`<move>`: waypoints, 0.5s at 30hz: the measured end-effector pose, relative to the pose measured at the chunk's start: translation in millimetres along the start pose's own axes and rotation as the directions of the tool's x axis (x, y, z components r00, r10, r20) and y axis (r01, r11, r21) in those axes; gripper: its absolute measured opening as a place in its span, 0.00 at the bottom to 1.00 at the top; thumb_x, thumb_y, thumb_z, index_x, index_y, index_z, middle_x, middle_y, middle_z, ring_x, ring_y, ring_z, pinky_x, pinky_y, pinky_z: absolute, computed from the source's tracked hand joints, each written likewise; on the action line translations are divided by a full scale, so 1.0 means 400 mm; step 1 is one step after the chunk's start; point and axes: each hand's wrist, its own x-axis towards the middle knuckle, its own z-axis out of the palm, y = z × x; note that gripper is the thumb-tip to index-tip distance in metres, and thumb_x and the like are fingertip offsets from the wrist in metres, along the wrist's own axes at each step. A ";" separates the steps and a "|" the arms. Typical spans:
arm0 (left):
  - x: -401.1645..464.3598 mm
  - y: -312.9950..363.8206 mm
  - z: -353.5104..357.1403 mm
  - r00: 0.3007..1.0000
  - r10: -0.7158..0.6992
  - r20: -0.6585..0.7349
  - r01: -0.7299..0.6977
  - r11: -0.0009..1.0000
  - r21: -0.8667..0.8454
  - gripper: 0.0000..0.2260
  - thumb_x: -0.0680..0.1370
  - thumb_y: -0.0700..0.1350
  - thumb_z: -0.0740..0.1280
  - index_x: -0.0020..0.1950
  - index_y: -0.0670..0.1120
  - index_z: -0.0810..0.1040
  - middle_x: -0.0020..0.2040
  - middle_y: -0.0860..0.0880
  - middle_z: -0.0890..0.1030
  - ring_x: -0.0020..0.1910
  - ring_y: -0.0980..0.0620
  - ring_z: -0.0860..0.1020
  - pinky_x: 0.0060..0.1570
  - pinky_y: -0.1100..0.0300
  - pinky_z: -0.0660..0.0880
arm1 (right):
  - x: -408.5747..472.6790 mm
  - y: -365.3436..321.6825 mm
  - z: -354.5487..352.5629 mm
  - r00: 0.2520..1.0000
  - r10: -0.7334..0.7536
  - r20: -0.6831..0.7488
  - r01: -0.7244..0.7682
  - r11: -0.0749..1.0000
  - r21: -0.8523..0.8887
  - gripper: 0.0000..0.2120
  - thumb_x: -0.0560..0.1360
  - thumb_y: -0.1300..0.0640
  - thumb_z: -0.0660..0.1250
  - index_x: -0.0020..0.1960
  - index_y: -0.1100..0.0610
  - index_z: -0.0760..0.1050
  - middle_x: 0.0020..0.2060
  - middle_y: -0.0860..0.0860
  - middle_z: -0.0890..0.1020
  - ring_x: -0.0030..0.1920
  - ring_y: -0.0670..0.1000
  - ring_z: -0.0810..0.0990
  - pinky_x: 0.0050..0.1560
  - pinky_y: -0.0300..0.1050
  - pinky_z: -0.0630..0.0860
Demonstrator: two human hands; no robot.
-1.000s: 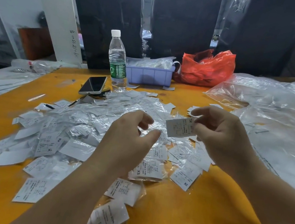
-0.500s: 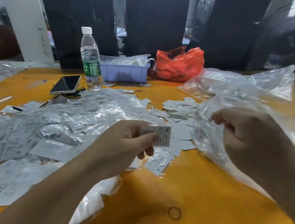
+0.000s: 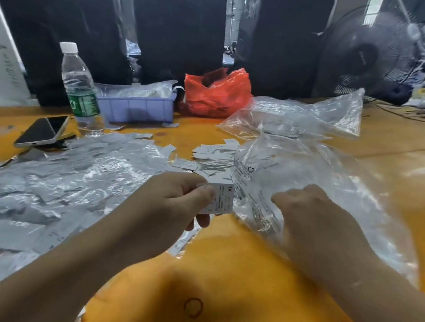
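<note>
- The label [image 3: 221,200], a small white printed slip, is just left of the clear bag [image 3: 297,176], almost touching its edge and held above the surface [image 3: 244,285].
- The left hand [image 3: 174,204] pinches it, with the thumb on the printed face and the fingers curled behind. Most of the slip sticks out toward the bag.
- The right hand [image 3: 313,226] is at the near side of the bag, its fingers curled into the film and gripping it. The knuckles hide the exact pinch, and I cannot tell where the bag's mouth lies.
- As I judge it, the right fingers should pull the mouth open before the slip goes in. Thin film clings shut, and a soft slip buckles against it.
- Lead with the free edge, held flat, and release only once the slip is well inside the bag.
- A heap of wrapped labels [image 3: 69,183] spreads left of the bag, and a loose stack of slips [image 3: 214,155] lies just behind its left edge. Keep the forearms from sweeping either.
- A rubber band [image 3: 193,307] lies in front of the bag, apart from both hands.
</note>
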 end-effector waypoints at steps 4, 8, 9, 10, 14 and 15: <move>0.017 0.006 0.041 0.992 -0.050 0.114 0.059 0.995 -0.076 0.13 0.82 0.49 0.59 0.44 0.49 0.82 0.33 0.52 0.82 0.30 0.57 0.74 0.30 0.61 0.67 | -0.013 -0.019 0.019 0.998 -0.008 0.068 0.013 0.997 -0.078 0.05 0.78 0.59 0.56 0.45 0.51 0.61 0.37 0.48 0.63 0.43 0.52 0.63 0.42 0.43 0.61; 0.033 0.018 0.065 0.991 -0.055 0.122 0.064 0.995 -0.073 0.15 0.83 0.47 0.58 0.42 0.52 0.81 0.33 0.53 0.81 0.29 0.57 0.74 0.27 0.65 0.67 | -0.007 -0.024 0.034 0.999 -0.015 0.033 0.019 0.991 -0.133 0.08 0.76 0.58 0.58 0.42 0.51 0.60 0.36 0.48 0.59 0.42 0.52 0.61 0.42 0.45 0.60; 0.036 0.020 0.069 0.992 -0.051 0.119 0.058 0.996 -0.062 0.15 0.83 0.48 0.58 0.42 0.52 0.81 0.33 0.53 0.81 0.29 0.57 0.74 0.27 0.65 0.67 | -0.005 -0.022 0.036 1.000 -0.019 0.024 0.022 0.992 -0.124 0.08 0.76 0.58 0.59 0.42 0.50 0.60 0.36 0.48 0.59 0.41 0.52 0.61 0.42 0.45 0.60; 0.036 0.021 0.074 0.992 -0.049 0.116 0.054 0.997 -0.049 0.15 0.83 0.48 0.58 0.41 0.52 0.81 0.33 0.52 0.81 0.29 0.56 0.74 0.27 0.64 0.67 | -0.003 -0.018 0.040 0.999 -0.020 0.025 0.023 0.993 -0.114 0.08 0.76 0.58 0.59 0.42 0.50 0.61 0.36 0.48 0.59 0.41 0.52 0.61 0.42 0.45 0.59; 0.033 0.017 0.084 0.993 -0.040 0.108 0.042 0.999 -0.018 0.17 0.82 0.49 0.58 0.37 0.52 0.80 0.33 0.51 0.81 0.30 0.55 0.74 0.28 0.64 0.67 | 0.000 -0.011 0.047 1.000 -0.027 0.013 0.028 0.996 -0.086 0.07 0.75 0.60 0.57 0.42 0.51 0.61 0.35 0.48 0.58 0.40 0.52 0.62 0.43 0.45 0.59; 0.031 0.016 0.085 0.994 -0.039 0.104 0.041 0.999 -0.015 0.17 0.82 0.49 0.58 0.36 0.54 0.80 0.32 0.53 0.81 0.29 0.56 0.74 0.27 0.66 0.67 | 0.000 -0.010 0.047 1.000 -0.024 0.014 0.025 0.996 -0.086 0.08 0.75 0.61 0.57 0.41 0.51 0.60 0.35 0.47 0.57 0.40 0.52 0.62 0.43 0.45 0.59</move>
